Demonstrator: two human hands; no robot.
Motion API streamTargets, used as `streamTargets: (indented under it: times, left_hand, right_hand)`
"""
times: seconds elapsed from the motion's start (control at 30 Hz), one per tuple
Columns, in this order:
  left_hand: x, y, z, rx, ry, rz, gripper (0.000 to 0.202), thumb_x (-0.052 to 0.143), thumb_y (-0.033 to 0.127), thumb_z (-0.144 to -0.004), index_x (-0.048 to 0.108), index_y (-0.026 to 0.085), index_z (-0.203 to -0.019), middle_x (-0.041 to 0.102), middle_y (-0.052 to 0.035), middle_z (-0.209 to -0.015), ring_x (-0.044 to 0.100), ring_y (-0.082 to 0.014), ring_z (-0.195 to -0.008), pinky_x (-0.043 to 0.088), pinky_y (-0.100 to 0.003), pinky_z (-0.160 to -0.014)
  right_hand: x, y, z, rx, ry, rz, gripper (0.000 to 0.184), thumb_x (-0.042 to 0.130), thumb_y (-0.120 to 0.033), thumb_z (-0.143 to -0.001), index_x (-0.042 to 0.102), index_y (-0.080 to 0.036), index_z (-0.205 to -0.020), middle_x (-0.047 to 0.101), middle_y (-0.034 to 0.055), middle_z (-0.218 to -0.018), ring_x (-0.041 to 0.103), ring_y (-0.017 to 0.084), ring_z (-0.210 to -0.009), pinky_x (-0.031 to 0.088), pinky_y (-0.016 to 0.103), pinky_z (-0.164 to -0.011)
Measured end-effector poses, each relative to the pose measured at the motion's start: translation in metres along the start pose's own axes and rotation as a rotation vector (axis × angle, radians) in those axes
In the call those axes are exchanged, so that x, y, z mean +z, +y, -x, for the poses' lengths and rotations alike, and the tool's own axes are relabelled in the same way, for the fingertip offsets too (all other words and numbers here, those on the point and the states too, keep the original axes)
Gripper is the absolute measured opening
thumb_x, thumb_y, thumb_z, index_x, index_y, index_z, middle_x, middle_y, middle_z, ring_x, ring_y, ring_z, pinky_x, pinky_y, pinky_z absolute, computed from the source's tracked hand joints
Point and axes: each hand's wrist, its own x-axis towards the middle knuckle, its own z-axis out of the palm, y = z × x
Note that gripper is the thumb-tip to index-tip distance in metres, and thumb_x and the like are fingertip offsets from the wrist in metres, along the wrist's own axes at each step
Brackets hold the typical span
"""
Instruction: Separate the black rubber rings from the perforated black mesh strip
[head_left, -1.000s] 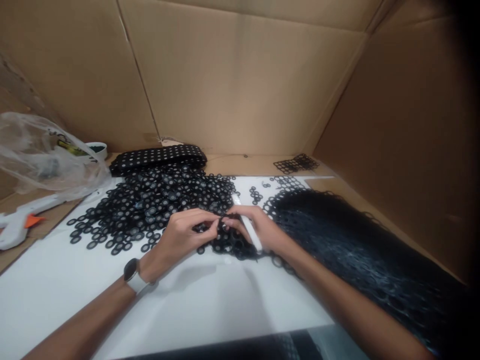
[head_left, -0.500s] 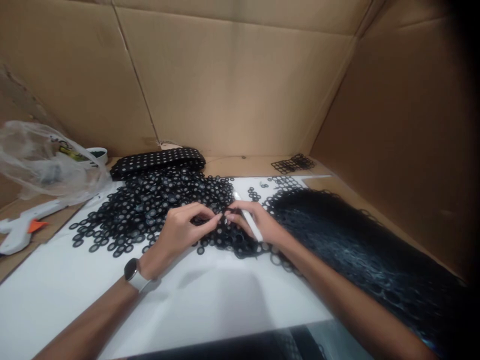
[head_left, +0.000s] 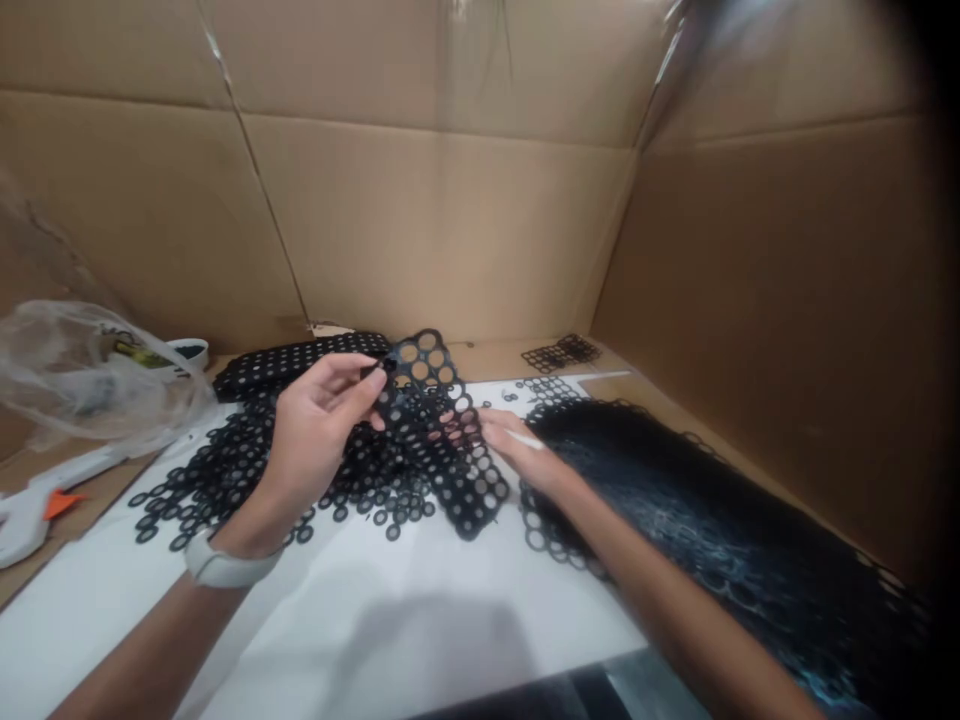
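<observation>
I am lifting a black punched sheet (head_left: 442, 440) off the counter (head_left: 390, 610) with my left hand (head_left: 319, 430), thumb and fingers pinching its upper corner at 11 o'clock. My right hand (head_left: 517, 455) is lying flat under the sheet's 3 o'clock edge, fingers spread, with a white pen (head_left: 525, 440) that I cannot tell is gripped. Bare white counter is lying open at 6 o'clock. Loose rings (head_left: 225, 480) are crowding 9 o'clock, a dark mesh heap (head_left: 720, 520) is filling 4 o'clock, and cardboard walls (head_left: 450, 220) are closing in from 10 to 3. A plastic bag (head_left: 75, 370) is hiding a cup at 9; the glue gun (head_left: 30, 505) is being cut by the edge.
</observation>
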Motion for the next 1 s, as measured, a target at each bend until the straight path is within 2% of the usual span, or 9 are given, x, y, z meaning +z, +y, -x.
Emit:
streamTargets:
  times: [0.13, 0.3, 0.4, 0.5, 0.57, 0.63, 0.7, 0.87, 1.0]
  left_hand:
    - [0.016, 0.040, -0.025, 0.078, 0.007, 0.109, 0.029, 0.091, 0.037, -0.085, 0.078, 0.019, -0.103, 0.072, -0.0012, -0.091, 0.062, -0.0078, -0.062, 0.053, -0.017, -0.053]
    - [0.011, 0.062, -0.033, -0.007, 0.029, 0.119, 0.034, 0.094, 0.037, -0.079, 0.080, 0.016, -0.102, 0.071, -0.0050, -0.096, 0.064, -0.0117, -0.076, 0.053, -0.016, -0.055]
    - [-0.003, 0.035, -0.021, -0.152, 0.026, 0.136, 0.041, 0.096, 0.040, -0.075, 0.079, 0.016, -0.103, 0.072, -0.0056, -0.099, 0.066, -0.0132, -0.081, 0.056, -0.017, -0.058]
    - [-0.017, -0.014, -0.003, -0.352, -0.082, 0.036, 0.049, 0.095, 0.048, -0.074, 0.076, 0.018, -0.108, 0.072, -0.0025, -0.092, 0.067, -0.0129, -0.074, 0.061, -0.022, -0.063]
    - [-0.025, -0.044, 0.007, -0.410, -0.132, -0.010, 0.052, 0.096, 0.051, -0.070, 0.076, 0.014, -0.102, 0.071, -0.0043, -0.084, 0.067, -0.0157, -0.069, 0.062, -0.027, -0.060]
    - [-0.033, -0.065, 0.012, -0.413, -0.156, -0.046, 0.051, 0.096, 0.051, -0.070, 0.076, 0.013, -0.097, 0.071, -0.0046, -0.079, 0.067, -0.0166, -0.068, 0.061, -0.027, -0.059]
    - [-0.041, -0.075, 0.013, -0.391, -0.171, -0.066, 0.051, 0.096, 0.052, -0.070, 0.076, 0.014, -0.098, 0.071, -0.0042, -0.080, 0.067, -0.0168, -0.067, 0.060, -0.027, -0.058]
    - [-0.054, -0.074, 0.013, -0.311, -0.120, -0.080, 0.051, 0.091, 0.056, -0.078, 0.072, 0.017, -0.104, 0.070, -0.0008, -0.080, 0.065, -0.0149, -0.062, 0.058, -0.026, -0.056]
    - [-0.058, -0.073, 0.016, -0.269, -0.036, -0.085, 0.053, 0.088, 0.060, -0.080, 0.070, 0.017, -0.107, 0.070, -0.0016, -0.087, 0.064, -0.0139, -0.062, 0.059, -0.027, -0.058]
  right_hand:
    - [0.008, -0.021, -0.004, 0.007, -0.051, -0.112, 0.050, 0.091, -0.056, -0.079, 0.078, -0.022, -0.114, 0.078, 0.0050, -0.107, 0.072, 0.024, -0.096, 0.059, 0.039, -0.089]
    - [0.009, -0.061, 0.014, 0.186, 0.016, -0.222, 0.036, 0.096, -0.037, -0.072, 0.077, -0.023, -0.099, 0.070, -0.0020, -0.082, 0.058, 0.013, -0.063, 0.049, 0.025, -0.054]
    - [0.000, -0.073, 0.029, 0.246, -0.028, -0.172, 0.035, 0.091, -0.044, -0.077, 0.078, -0.025, -0.102, 0.072, -0.0013, -0.082, 0.060, 0.014, -0.058, 0.049, 0.026, -0.051]
    - [-0.008, -0.065, 0.035, 0.227, -0.065, 0.225, 0.034, 0.078, -0.055, -0.092, 0.081, -0.022, -0.098, 0.076, 0.0040, -0.078, 0.070, 0.021, -0.068, 0.054, 0.033, -0.065]
    - [-0.010, -0.050, 0.031, 0.165, 0.095, 0.530, 0.037, 0.078, -0.054, -0.093, 0.082, -0.019, -0.104, 0.082, 0.0099, -0.089, 0.075, 0.027, -0.082, 0.055, 0.037, -0.076]
    - [-0.008, -0.033, 0.021, 0.149, 0.175, 0.606, 0.042, 0.075, -0.054, -0.095, 0.082, -0.016, -0.112, 0.084, 0.0128, -0.100, 0.077, 0.029, -0.090, 0.054, 0.038, -0.084]
    - [-0.004, -0.017, 0.008, 0.170, 0.113, 0.550, 0.045, 0.073, -0.057, -0.097, 0.082, -0.016, -0.113, 0.084, 0.0118, -0.100, 0.077, 0.028, -0.089, 0.054, 0.037, -0.084]
    - [0.005, 0.004, -0.019, 0.292, -0.108, 0.272, 0.058, 0.092, -0.057, -0.077, 0.080, -0.018, -0.119, 0.082, 0.0058, -0.094, 0.073, 0.022, -0.080, 0.053, 0.032, -0.073]
    - [0.016, 0.009, -0.019, 0.311, -0.199, 0.100, 0.046, 0.094, -0.051, -0.076, 0.081, -0.020, -0.107, 0.078, 0.0008, -0.081, 0.068, 0.019, -0.073, 0.050, 0.029, -0.066]
